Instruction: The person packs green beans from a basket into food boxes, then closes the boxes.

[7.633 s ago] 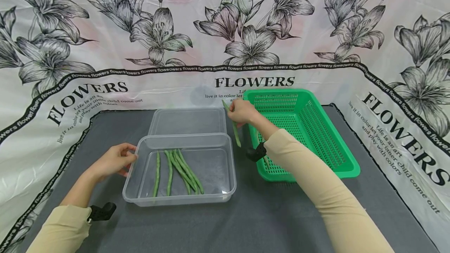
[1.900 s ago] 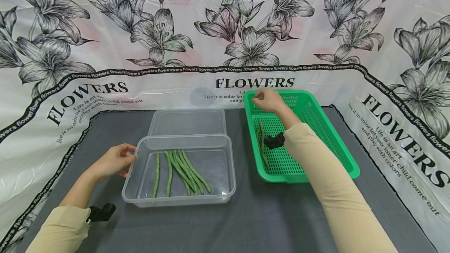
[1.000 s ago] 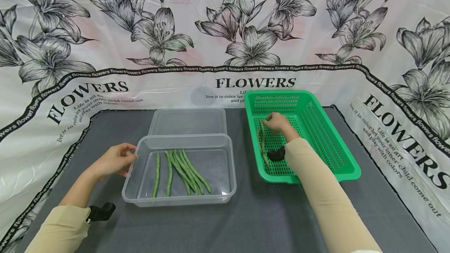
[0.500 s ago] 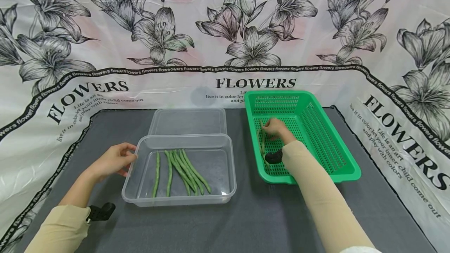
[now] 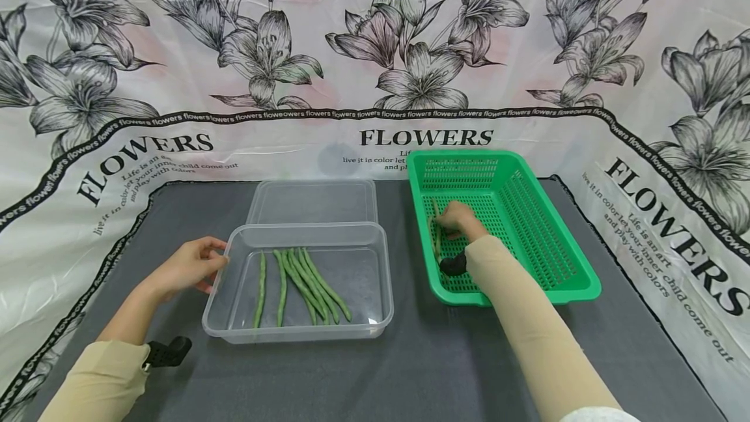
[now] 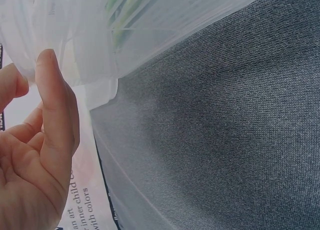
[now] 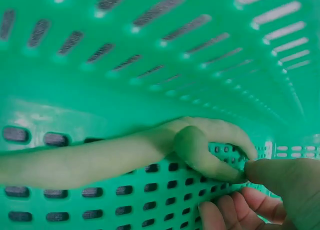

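I count at least six beans (image 5: 284,285) in the box (image 5: 368,285) at 7 o'clock; two seem left in the basket (image 5: 551,233) at 3. My right hand (image 5: 459,219) pinches one bean (image 7: 216,165) by the basket's 9 o'clock wall, its long axis 12-to-6. My left hand (image 5: 186,269) touches the box's rim, fingers loosely apart.

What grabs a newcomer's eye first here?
The bright green plastic basket on the right of the head view, where the right hand pinches a green bean near the basket's left wall. Next, the green beans lying in the clear plastic container left of it, with the left hand at its left edge. Behind everything, the white cloth shows big black-line lilies and "FLOWERS" lettering.
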Tool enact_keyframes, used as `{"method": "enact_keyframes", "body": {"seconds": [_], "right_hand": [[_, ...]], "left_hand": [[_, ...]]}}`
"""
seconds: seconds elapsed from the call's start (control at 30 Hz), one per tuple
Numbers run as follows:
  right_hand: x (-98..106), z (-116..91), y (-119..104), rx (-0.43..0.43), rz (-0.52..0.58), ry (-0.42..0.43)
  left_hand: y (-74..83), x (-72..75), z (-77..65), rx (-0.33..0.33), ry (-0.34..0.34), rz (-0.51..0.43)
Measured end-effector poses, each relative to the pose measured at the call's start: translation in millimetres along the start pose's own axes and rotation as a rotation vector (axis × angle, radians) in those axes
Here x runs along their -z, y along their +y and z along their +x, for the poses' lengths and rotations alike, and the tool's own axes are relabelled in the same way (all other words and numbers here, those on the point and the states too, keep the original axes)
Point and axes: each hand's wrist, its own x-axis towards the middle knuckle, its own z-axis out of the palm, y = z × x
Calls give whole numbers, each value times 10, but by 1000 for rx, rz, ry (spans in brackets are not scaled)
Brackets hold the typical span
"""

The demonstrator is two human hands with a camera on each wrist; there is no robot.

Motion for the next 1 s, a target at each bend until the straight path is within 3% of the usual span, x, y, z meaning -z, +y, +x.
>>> {"method": "enact_keyframes", "body": {"seconds": [0.33,0.5,0.63,1.0], "right_hand": [[-20,15,-41,-16,11,12],[16,-14,-17,7,55,-6],[54,-71,-32,45,18,3],[227,-152,-143,95,16,74]], "left_hand": [[-9,2,2,1,1,-4],[-2,-3,-1,3,3,-2],[-2,-1,-3,2,1,-1],[1,-4,2,20,-3,-8]]}}
